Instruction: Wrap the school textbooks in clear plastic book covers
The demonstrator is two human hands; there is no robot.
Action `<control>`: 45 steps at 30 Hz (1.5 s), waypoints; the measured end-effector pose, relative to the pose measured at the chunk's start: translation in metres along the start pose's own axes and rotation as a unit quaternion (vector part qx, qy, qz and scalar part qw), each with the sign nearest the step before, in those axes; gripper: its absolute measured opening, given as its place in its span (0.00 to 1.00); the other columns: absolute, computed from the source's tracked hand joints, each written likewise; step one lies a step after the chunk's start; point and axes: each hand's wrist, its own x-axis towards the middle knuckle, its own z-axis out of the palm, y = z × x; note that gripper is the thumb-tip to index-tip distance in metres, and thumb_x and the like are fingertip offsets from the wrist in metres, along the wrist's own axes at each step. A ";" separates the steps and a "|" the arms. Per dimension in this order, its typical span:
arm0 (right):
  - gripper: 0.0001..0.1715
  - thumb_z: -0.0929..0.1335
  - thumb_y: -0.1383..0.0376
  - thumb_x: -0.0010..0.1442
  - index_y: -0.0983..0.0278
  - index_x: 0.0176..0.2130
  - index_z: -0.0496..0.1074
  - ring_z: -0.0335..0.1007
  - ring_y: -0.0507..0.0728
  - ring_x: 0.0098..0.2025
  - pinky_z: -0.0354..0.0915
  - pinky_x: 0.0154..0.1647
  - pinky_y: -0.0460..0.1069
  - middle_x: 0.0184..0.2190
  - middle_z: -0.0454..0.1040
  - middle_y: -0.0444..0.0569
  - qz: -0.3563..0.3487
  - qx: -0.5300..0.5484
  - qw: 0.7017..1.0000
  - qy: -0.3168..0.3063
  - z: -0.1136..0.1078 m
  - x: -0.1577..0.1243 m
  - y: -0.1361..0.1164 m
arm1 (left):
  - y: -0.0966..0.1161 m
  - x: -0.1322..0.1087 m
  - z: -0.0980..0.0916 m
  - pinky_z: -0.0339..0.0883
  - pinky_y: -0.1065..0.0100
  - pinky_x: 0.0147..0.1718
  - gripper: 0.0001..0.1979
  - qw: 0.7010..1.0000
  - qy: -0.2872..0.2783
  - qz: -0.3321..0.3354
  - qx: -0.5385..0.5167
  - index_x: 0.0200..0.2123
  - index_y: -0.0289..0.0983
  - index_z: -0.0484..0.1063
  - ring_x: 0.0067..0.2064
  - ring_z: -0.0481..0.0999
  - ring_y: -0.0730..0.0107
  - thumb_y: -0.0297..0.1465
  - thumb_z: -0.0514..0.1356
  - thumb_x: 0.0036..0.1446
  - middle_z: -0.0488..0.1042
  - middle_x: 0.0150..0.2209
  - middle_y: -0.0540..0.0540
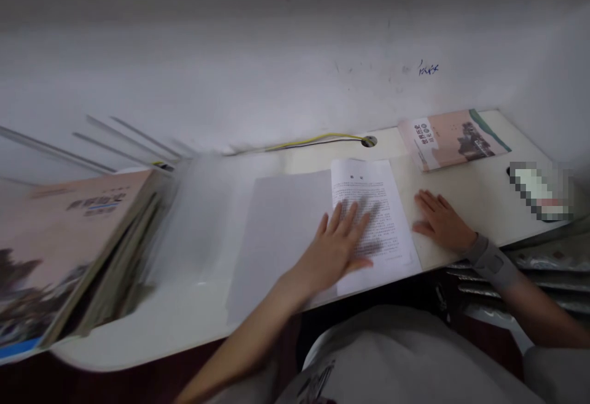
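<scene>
An open book (364,176) lies on the white desk, its right page printed with text and its left side (288,225) plain grey. My left hand (338,241), a little blurred, is over the printed page with its fingers spread; I cannot tell how firmly it touches. To the right of the book, my right hand (440,219) rests flat on the desk top, fingers stretched out and holding nothing. A grey band with a watch-like piece (491,259) is around the right wrist. Beyond the right hand is a pink-covered textbook (447,139).
A stack of books (87,238) with a pink cover stands at the left, partly blurred. At the right edge lies a phone-like object (541,192), pixelated. Yellow and black cables (318,139) run along the wall into a round desk hole (369,141).
</scene>
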 end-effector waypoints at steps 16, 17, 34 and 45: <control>0.40 0.53 0.46 0.65 0.72 0.62 0.57 0.48 0.65 0.67 0.49 0.63 0.63 0.64 0.56 0.65 0.011 0.003 1.000 0.000 0.004 -0.006 0.001 | 0.026 -0.065 0.027 0.61 0.49 0.58 0.28 0.990 0.094 0.075 -0.071 0.65 0.35 0.50 0.69 0.37 0.50 0.30 0.52 0.64 0.53 0.66 0.38; 0.41 0.53 0.45 0.65 0.72 0.62 0.57 0.48 0.66 0.66 0.49 0.63 0.63 0.64 0.55 0.65 0.011 0.002 1.000 -0.001 0.004 -0.006 0.001 | 0.025 -0.065 0.025 0.61 0.50 0.59 0.27 0.990 0.092 0.083 -0.073 0.65 0.35 0.50 0.69 0.36 0.51 0.29 0.52 0.64 0.53 0.66 0.38; 0.44 0.55 0.43 0.63 0.72 0.63 0.55 0.46 0.66 0.67 0.47 0.64 0.64 0.65 0.53 0.65 0.013 -0.006 1.000 -0.012 0.003 -0.014 -0.026 | 0.040 -0.039 0.043 0.53 0.39 0.59 0.20 0.989 0.111 0.095 0.027 0.58 0.32 0.65 0.69 0.34 0.48 0.24 0.49 0.63 0.58 0.64 0.37; 0.46 0.56 0.42 0.62 0.72 0.64 0.53 0.45 0.65 0.68 0.48 0.64 0.63 0.65 0.54 0.65 -0.001 0.013 1.000 -0.010 0.002 -0.013 -0.024 | 0.042 -0.031 0.043 0.51 0.42 0.61 0.21 0.987 0.116 0.110 0.013 0.59 0.35 0.62 0.69 0.37 0.53 0.23 0.47 0.64 0.60 0.63 0.39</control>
